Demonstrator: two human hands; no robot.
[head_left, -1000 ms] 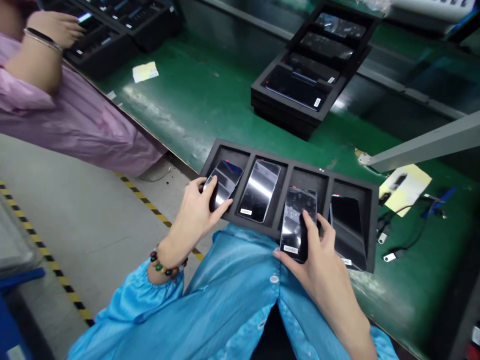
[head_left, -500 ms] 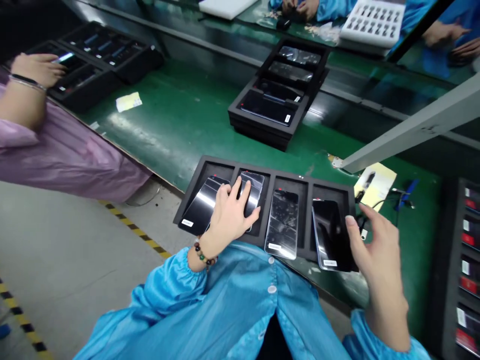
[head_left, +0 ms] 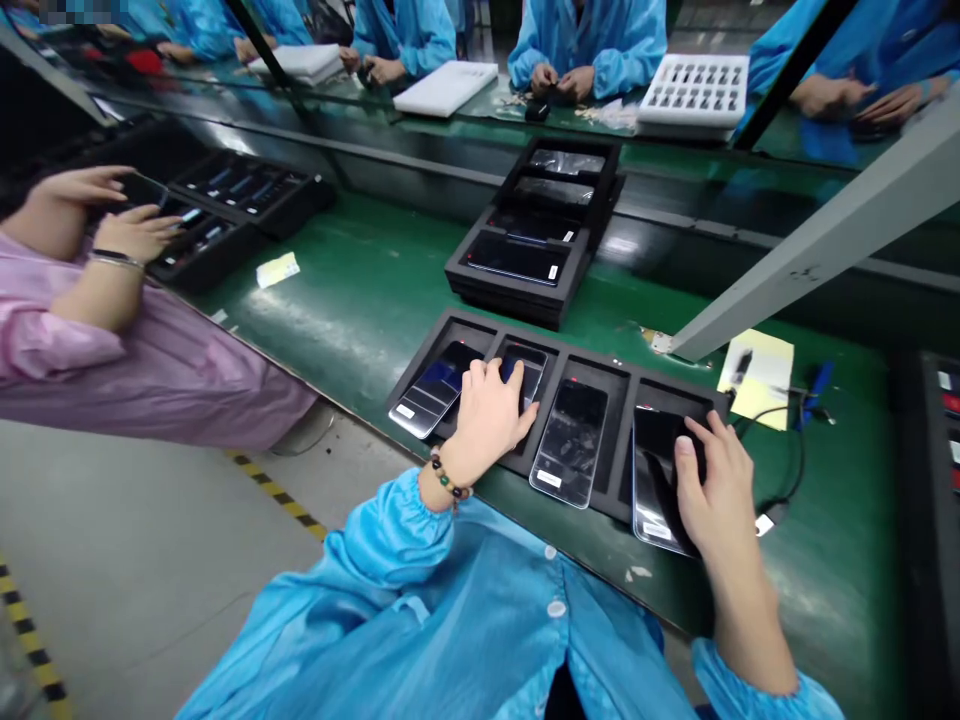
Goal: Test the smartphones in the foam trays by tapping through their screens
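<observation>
A black foam tray (head_left: 625, 372) with several slots lies at the table edge before me, a smartphone in each slot. My left hand (head_left: 489, 418) rests with spread fingers on the second smartphone (head_left: 534, 368), partly hiding it. To its left, another smartphone (head_left: 442, 385) lies tilted across its slot. The third smartphone (head_left: 571, 440), its screen smudged, overhangs the near rim. My right hand (head_left: 714, 480) lies over the right side of the rightmost smartphone (head_left: 652, 480), thumb and fingers apart, not wrapped round it.
Stacked black trays of phones (head_left: 517, 262) stand behind. A grey post (head_left: 795, 255) rises at right, beside yellow paper (head_left: 765, 375) and a cable with a white plug (head_left: 765, 522). At left, a co-worker in pink (head_left: 135, 370) handles phones. More people in blue sit opposite.
My right hand has moved left onto the rightmost smartphone, uncovering the cable plug. My left hand stays on the second smartphone. The view has tilted up, and the co-worker's second hand now shows.
</observation>
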